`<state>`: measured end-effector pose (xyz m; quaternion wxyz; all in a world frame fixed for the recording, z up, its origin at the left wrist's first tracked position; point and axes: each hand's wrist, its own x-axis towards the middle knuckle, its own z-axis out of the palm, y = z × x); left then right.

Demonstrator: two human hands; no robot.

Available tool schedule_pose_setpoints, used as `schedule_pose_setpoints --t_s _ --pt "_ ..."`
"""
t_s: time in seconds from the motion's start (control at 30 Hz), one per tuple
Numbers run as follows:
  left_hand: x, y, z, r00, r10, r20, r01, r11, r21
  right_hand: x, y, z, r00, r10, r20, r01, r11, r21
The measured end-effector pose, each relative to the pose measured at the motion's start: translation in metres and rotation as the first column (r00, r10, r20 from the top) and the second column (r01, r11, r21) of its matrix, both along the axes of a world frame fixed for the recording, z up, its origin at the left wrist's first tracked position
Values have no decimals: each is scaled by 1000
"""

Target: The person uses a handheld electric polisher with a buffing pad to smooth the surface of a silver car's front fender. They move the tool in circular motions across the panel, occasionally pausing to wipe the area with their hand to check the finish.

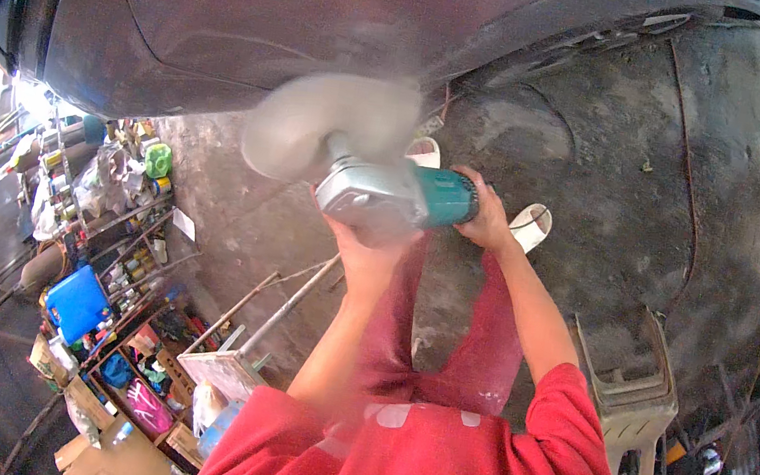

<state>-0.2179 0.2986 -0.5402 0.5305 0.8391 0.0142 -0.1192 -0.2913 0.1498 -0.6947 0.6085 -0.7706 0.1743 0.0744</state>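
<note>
A teal and grey power polisher [445,196] is held between my two hands. My left hand [366,253] supports its grey head from beneath, fingers partly hidden behind it. Around the rear end of the teal body, my right hand [488,218] is closed. The round whitish polishing pad [333,124] is smeared by motion and tilted toward the dark maroon car body [267,3]. It overlaps the car's lower edge in view; whether it touches the paint I cannot tell.
A beige plastic stool [634,402] stands at my right. Left are a cluttered shelf [123,231], a blue container [80,304] and wooden boxes [152,376]. A metal-legged stand [288,307] is near my left arm. A cable [687,164] crosses the stained floor.
</note>
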Motion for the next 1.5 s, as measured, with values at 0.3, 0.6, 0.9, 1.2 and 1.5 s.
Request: schedule_pose_setpoints --t_s 0.3,0.6,0.9,1.2,1.5 --pt "16 -46 85 989 41 140 -40 999 -9 18 -4 64 994 -75 79 61 984 168" --pt "54 -172 174 752 -451 481 528 849 -30 3 -78 183 888 -425 174 341 864 371" --pt "44 -86 138 825 -314 471 332 942 47 4 -17 138 946 -283 161 227 927 298" --pt "25 -58 82 877 -200 438 253 965 -65 -16 0 87 960 -220 175 184 962 201" --pt "25 -261 148 611 -621 492 633 756 167 -46 -115 128 788 -614 -45 575 708 411"
